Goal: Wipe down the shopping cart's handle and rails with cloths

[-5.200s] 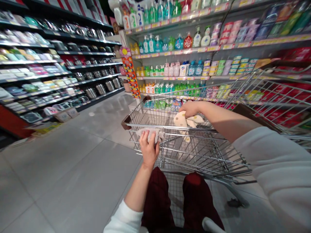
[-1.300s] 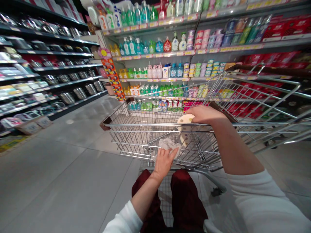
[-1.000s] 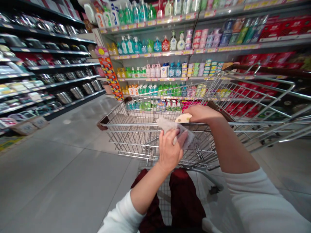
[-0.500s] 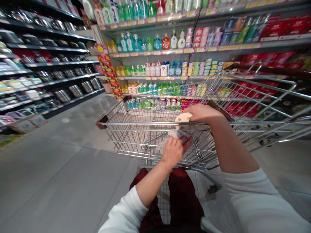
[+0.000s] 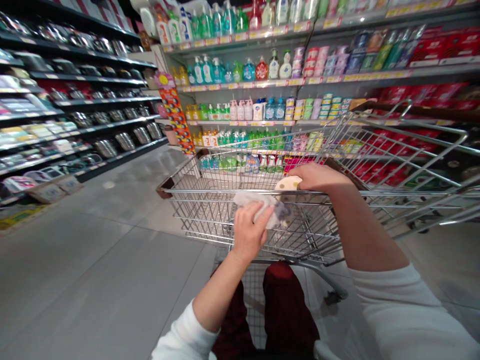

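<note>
Left hand (image 5: pixel 250 234), fingers slightly spread, clutching fuzzy grey-white cloth (image 5: pixel 255 204), now opened wider, at 12 o'clock over rail of wire shopping cart (image 5: pixel 210 191). Right hand (image 5: pixel 322 177), fingers pressed together, on cream spotted item (image 5: pixel 288 183) at 1 o'clock; grip unclear. Soap-bottle shelves (image 5: pixel 240 72) beyond; cookware shelves (image 5: pixel 105 120) at 10 o'clock.

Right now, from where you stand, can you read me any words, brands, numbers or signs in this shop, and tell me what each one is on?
No text here can be read for certain.
Yellow shelf price tags: too small to read.
Labels on the pump bottles: too blurred to read.
Hanging orange-and-yellow display strip: printed, but too blurred to read.
Cardboard boxes on the floor: too small to read.
</note>
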The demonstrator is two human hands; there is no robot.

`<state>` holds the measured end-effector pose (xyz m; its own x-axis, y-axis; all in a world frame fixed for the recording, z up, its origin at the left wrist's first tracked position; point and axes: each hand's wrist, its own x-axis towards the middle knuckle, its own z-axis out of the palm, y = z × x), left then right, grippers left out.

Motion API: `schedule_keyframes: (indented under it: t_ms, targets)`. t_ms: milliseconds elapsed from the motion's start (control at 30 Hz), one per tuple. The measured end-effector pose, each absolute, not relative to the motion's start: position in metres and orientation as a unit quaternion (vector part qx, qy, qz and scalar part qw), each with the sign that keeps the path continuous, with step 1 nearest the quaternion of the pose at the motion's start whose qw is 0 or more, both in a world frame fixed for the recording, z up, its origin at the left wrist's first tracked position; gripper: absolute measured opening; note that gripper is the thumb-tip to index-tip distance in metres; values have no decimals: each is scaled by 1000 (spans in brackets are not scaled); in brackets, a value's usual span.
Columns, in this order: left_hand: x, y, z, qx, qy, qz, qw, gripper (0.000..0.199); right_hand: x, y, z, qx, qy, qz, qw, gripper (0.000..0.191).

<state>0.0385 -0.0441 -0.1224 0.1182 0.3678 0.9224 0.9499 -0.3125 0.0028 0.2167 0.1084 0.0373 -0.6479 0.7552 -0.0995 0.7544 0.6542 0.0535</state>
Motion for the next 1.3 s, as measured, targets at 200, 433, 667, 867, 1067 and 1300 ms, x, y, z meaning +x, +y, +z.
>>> schedule_keyframes:
  t_ms: [200,433,667,867,1067,1300]
  targets:
    - [4,-28,-121,-623,-527,-444,369,63,216,109,38,416,908,-8,54,35]
    - [-5,-33,-223,-632,-581,-367,358,56,216,110,38,410,910,-5,53,32]
    - [-5,-59,-238,-646,-630,-316,293,43,215,105,40,417,907,-1,57,35]
    - [-8,-49,-159,-561,-616,-453,319,43,215,107,38,414,909,-9,52,32]
    - [-13,-24,-134,-553,-602,-478,322,55,215,107,38,412,910,-10,50,31]
    - [-19,-27,-189,-599,-603,-443,285,60,215,107,38,414,909,-8,51,33]
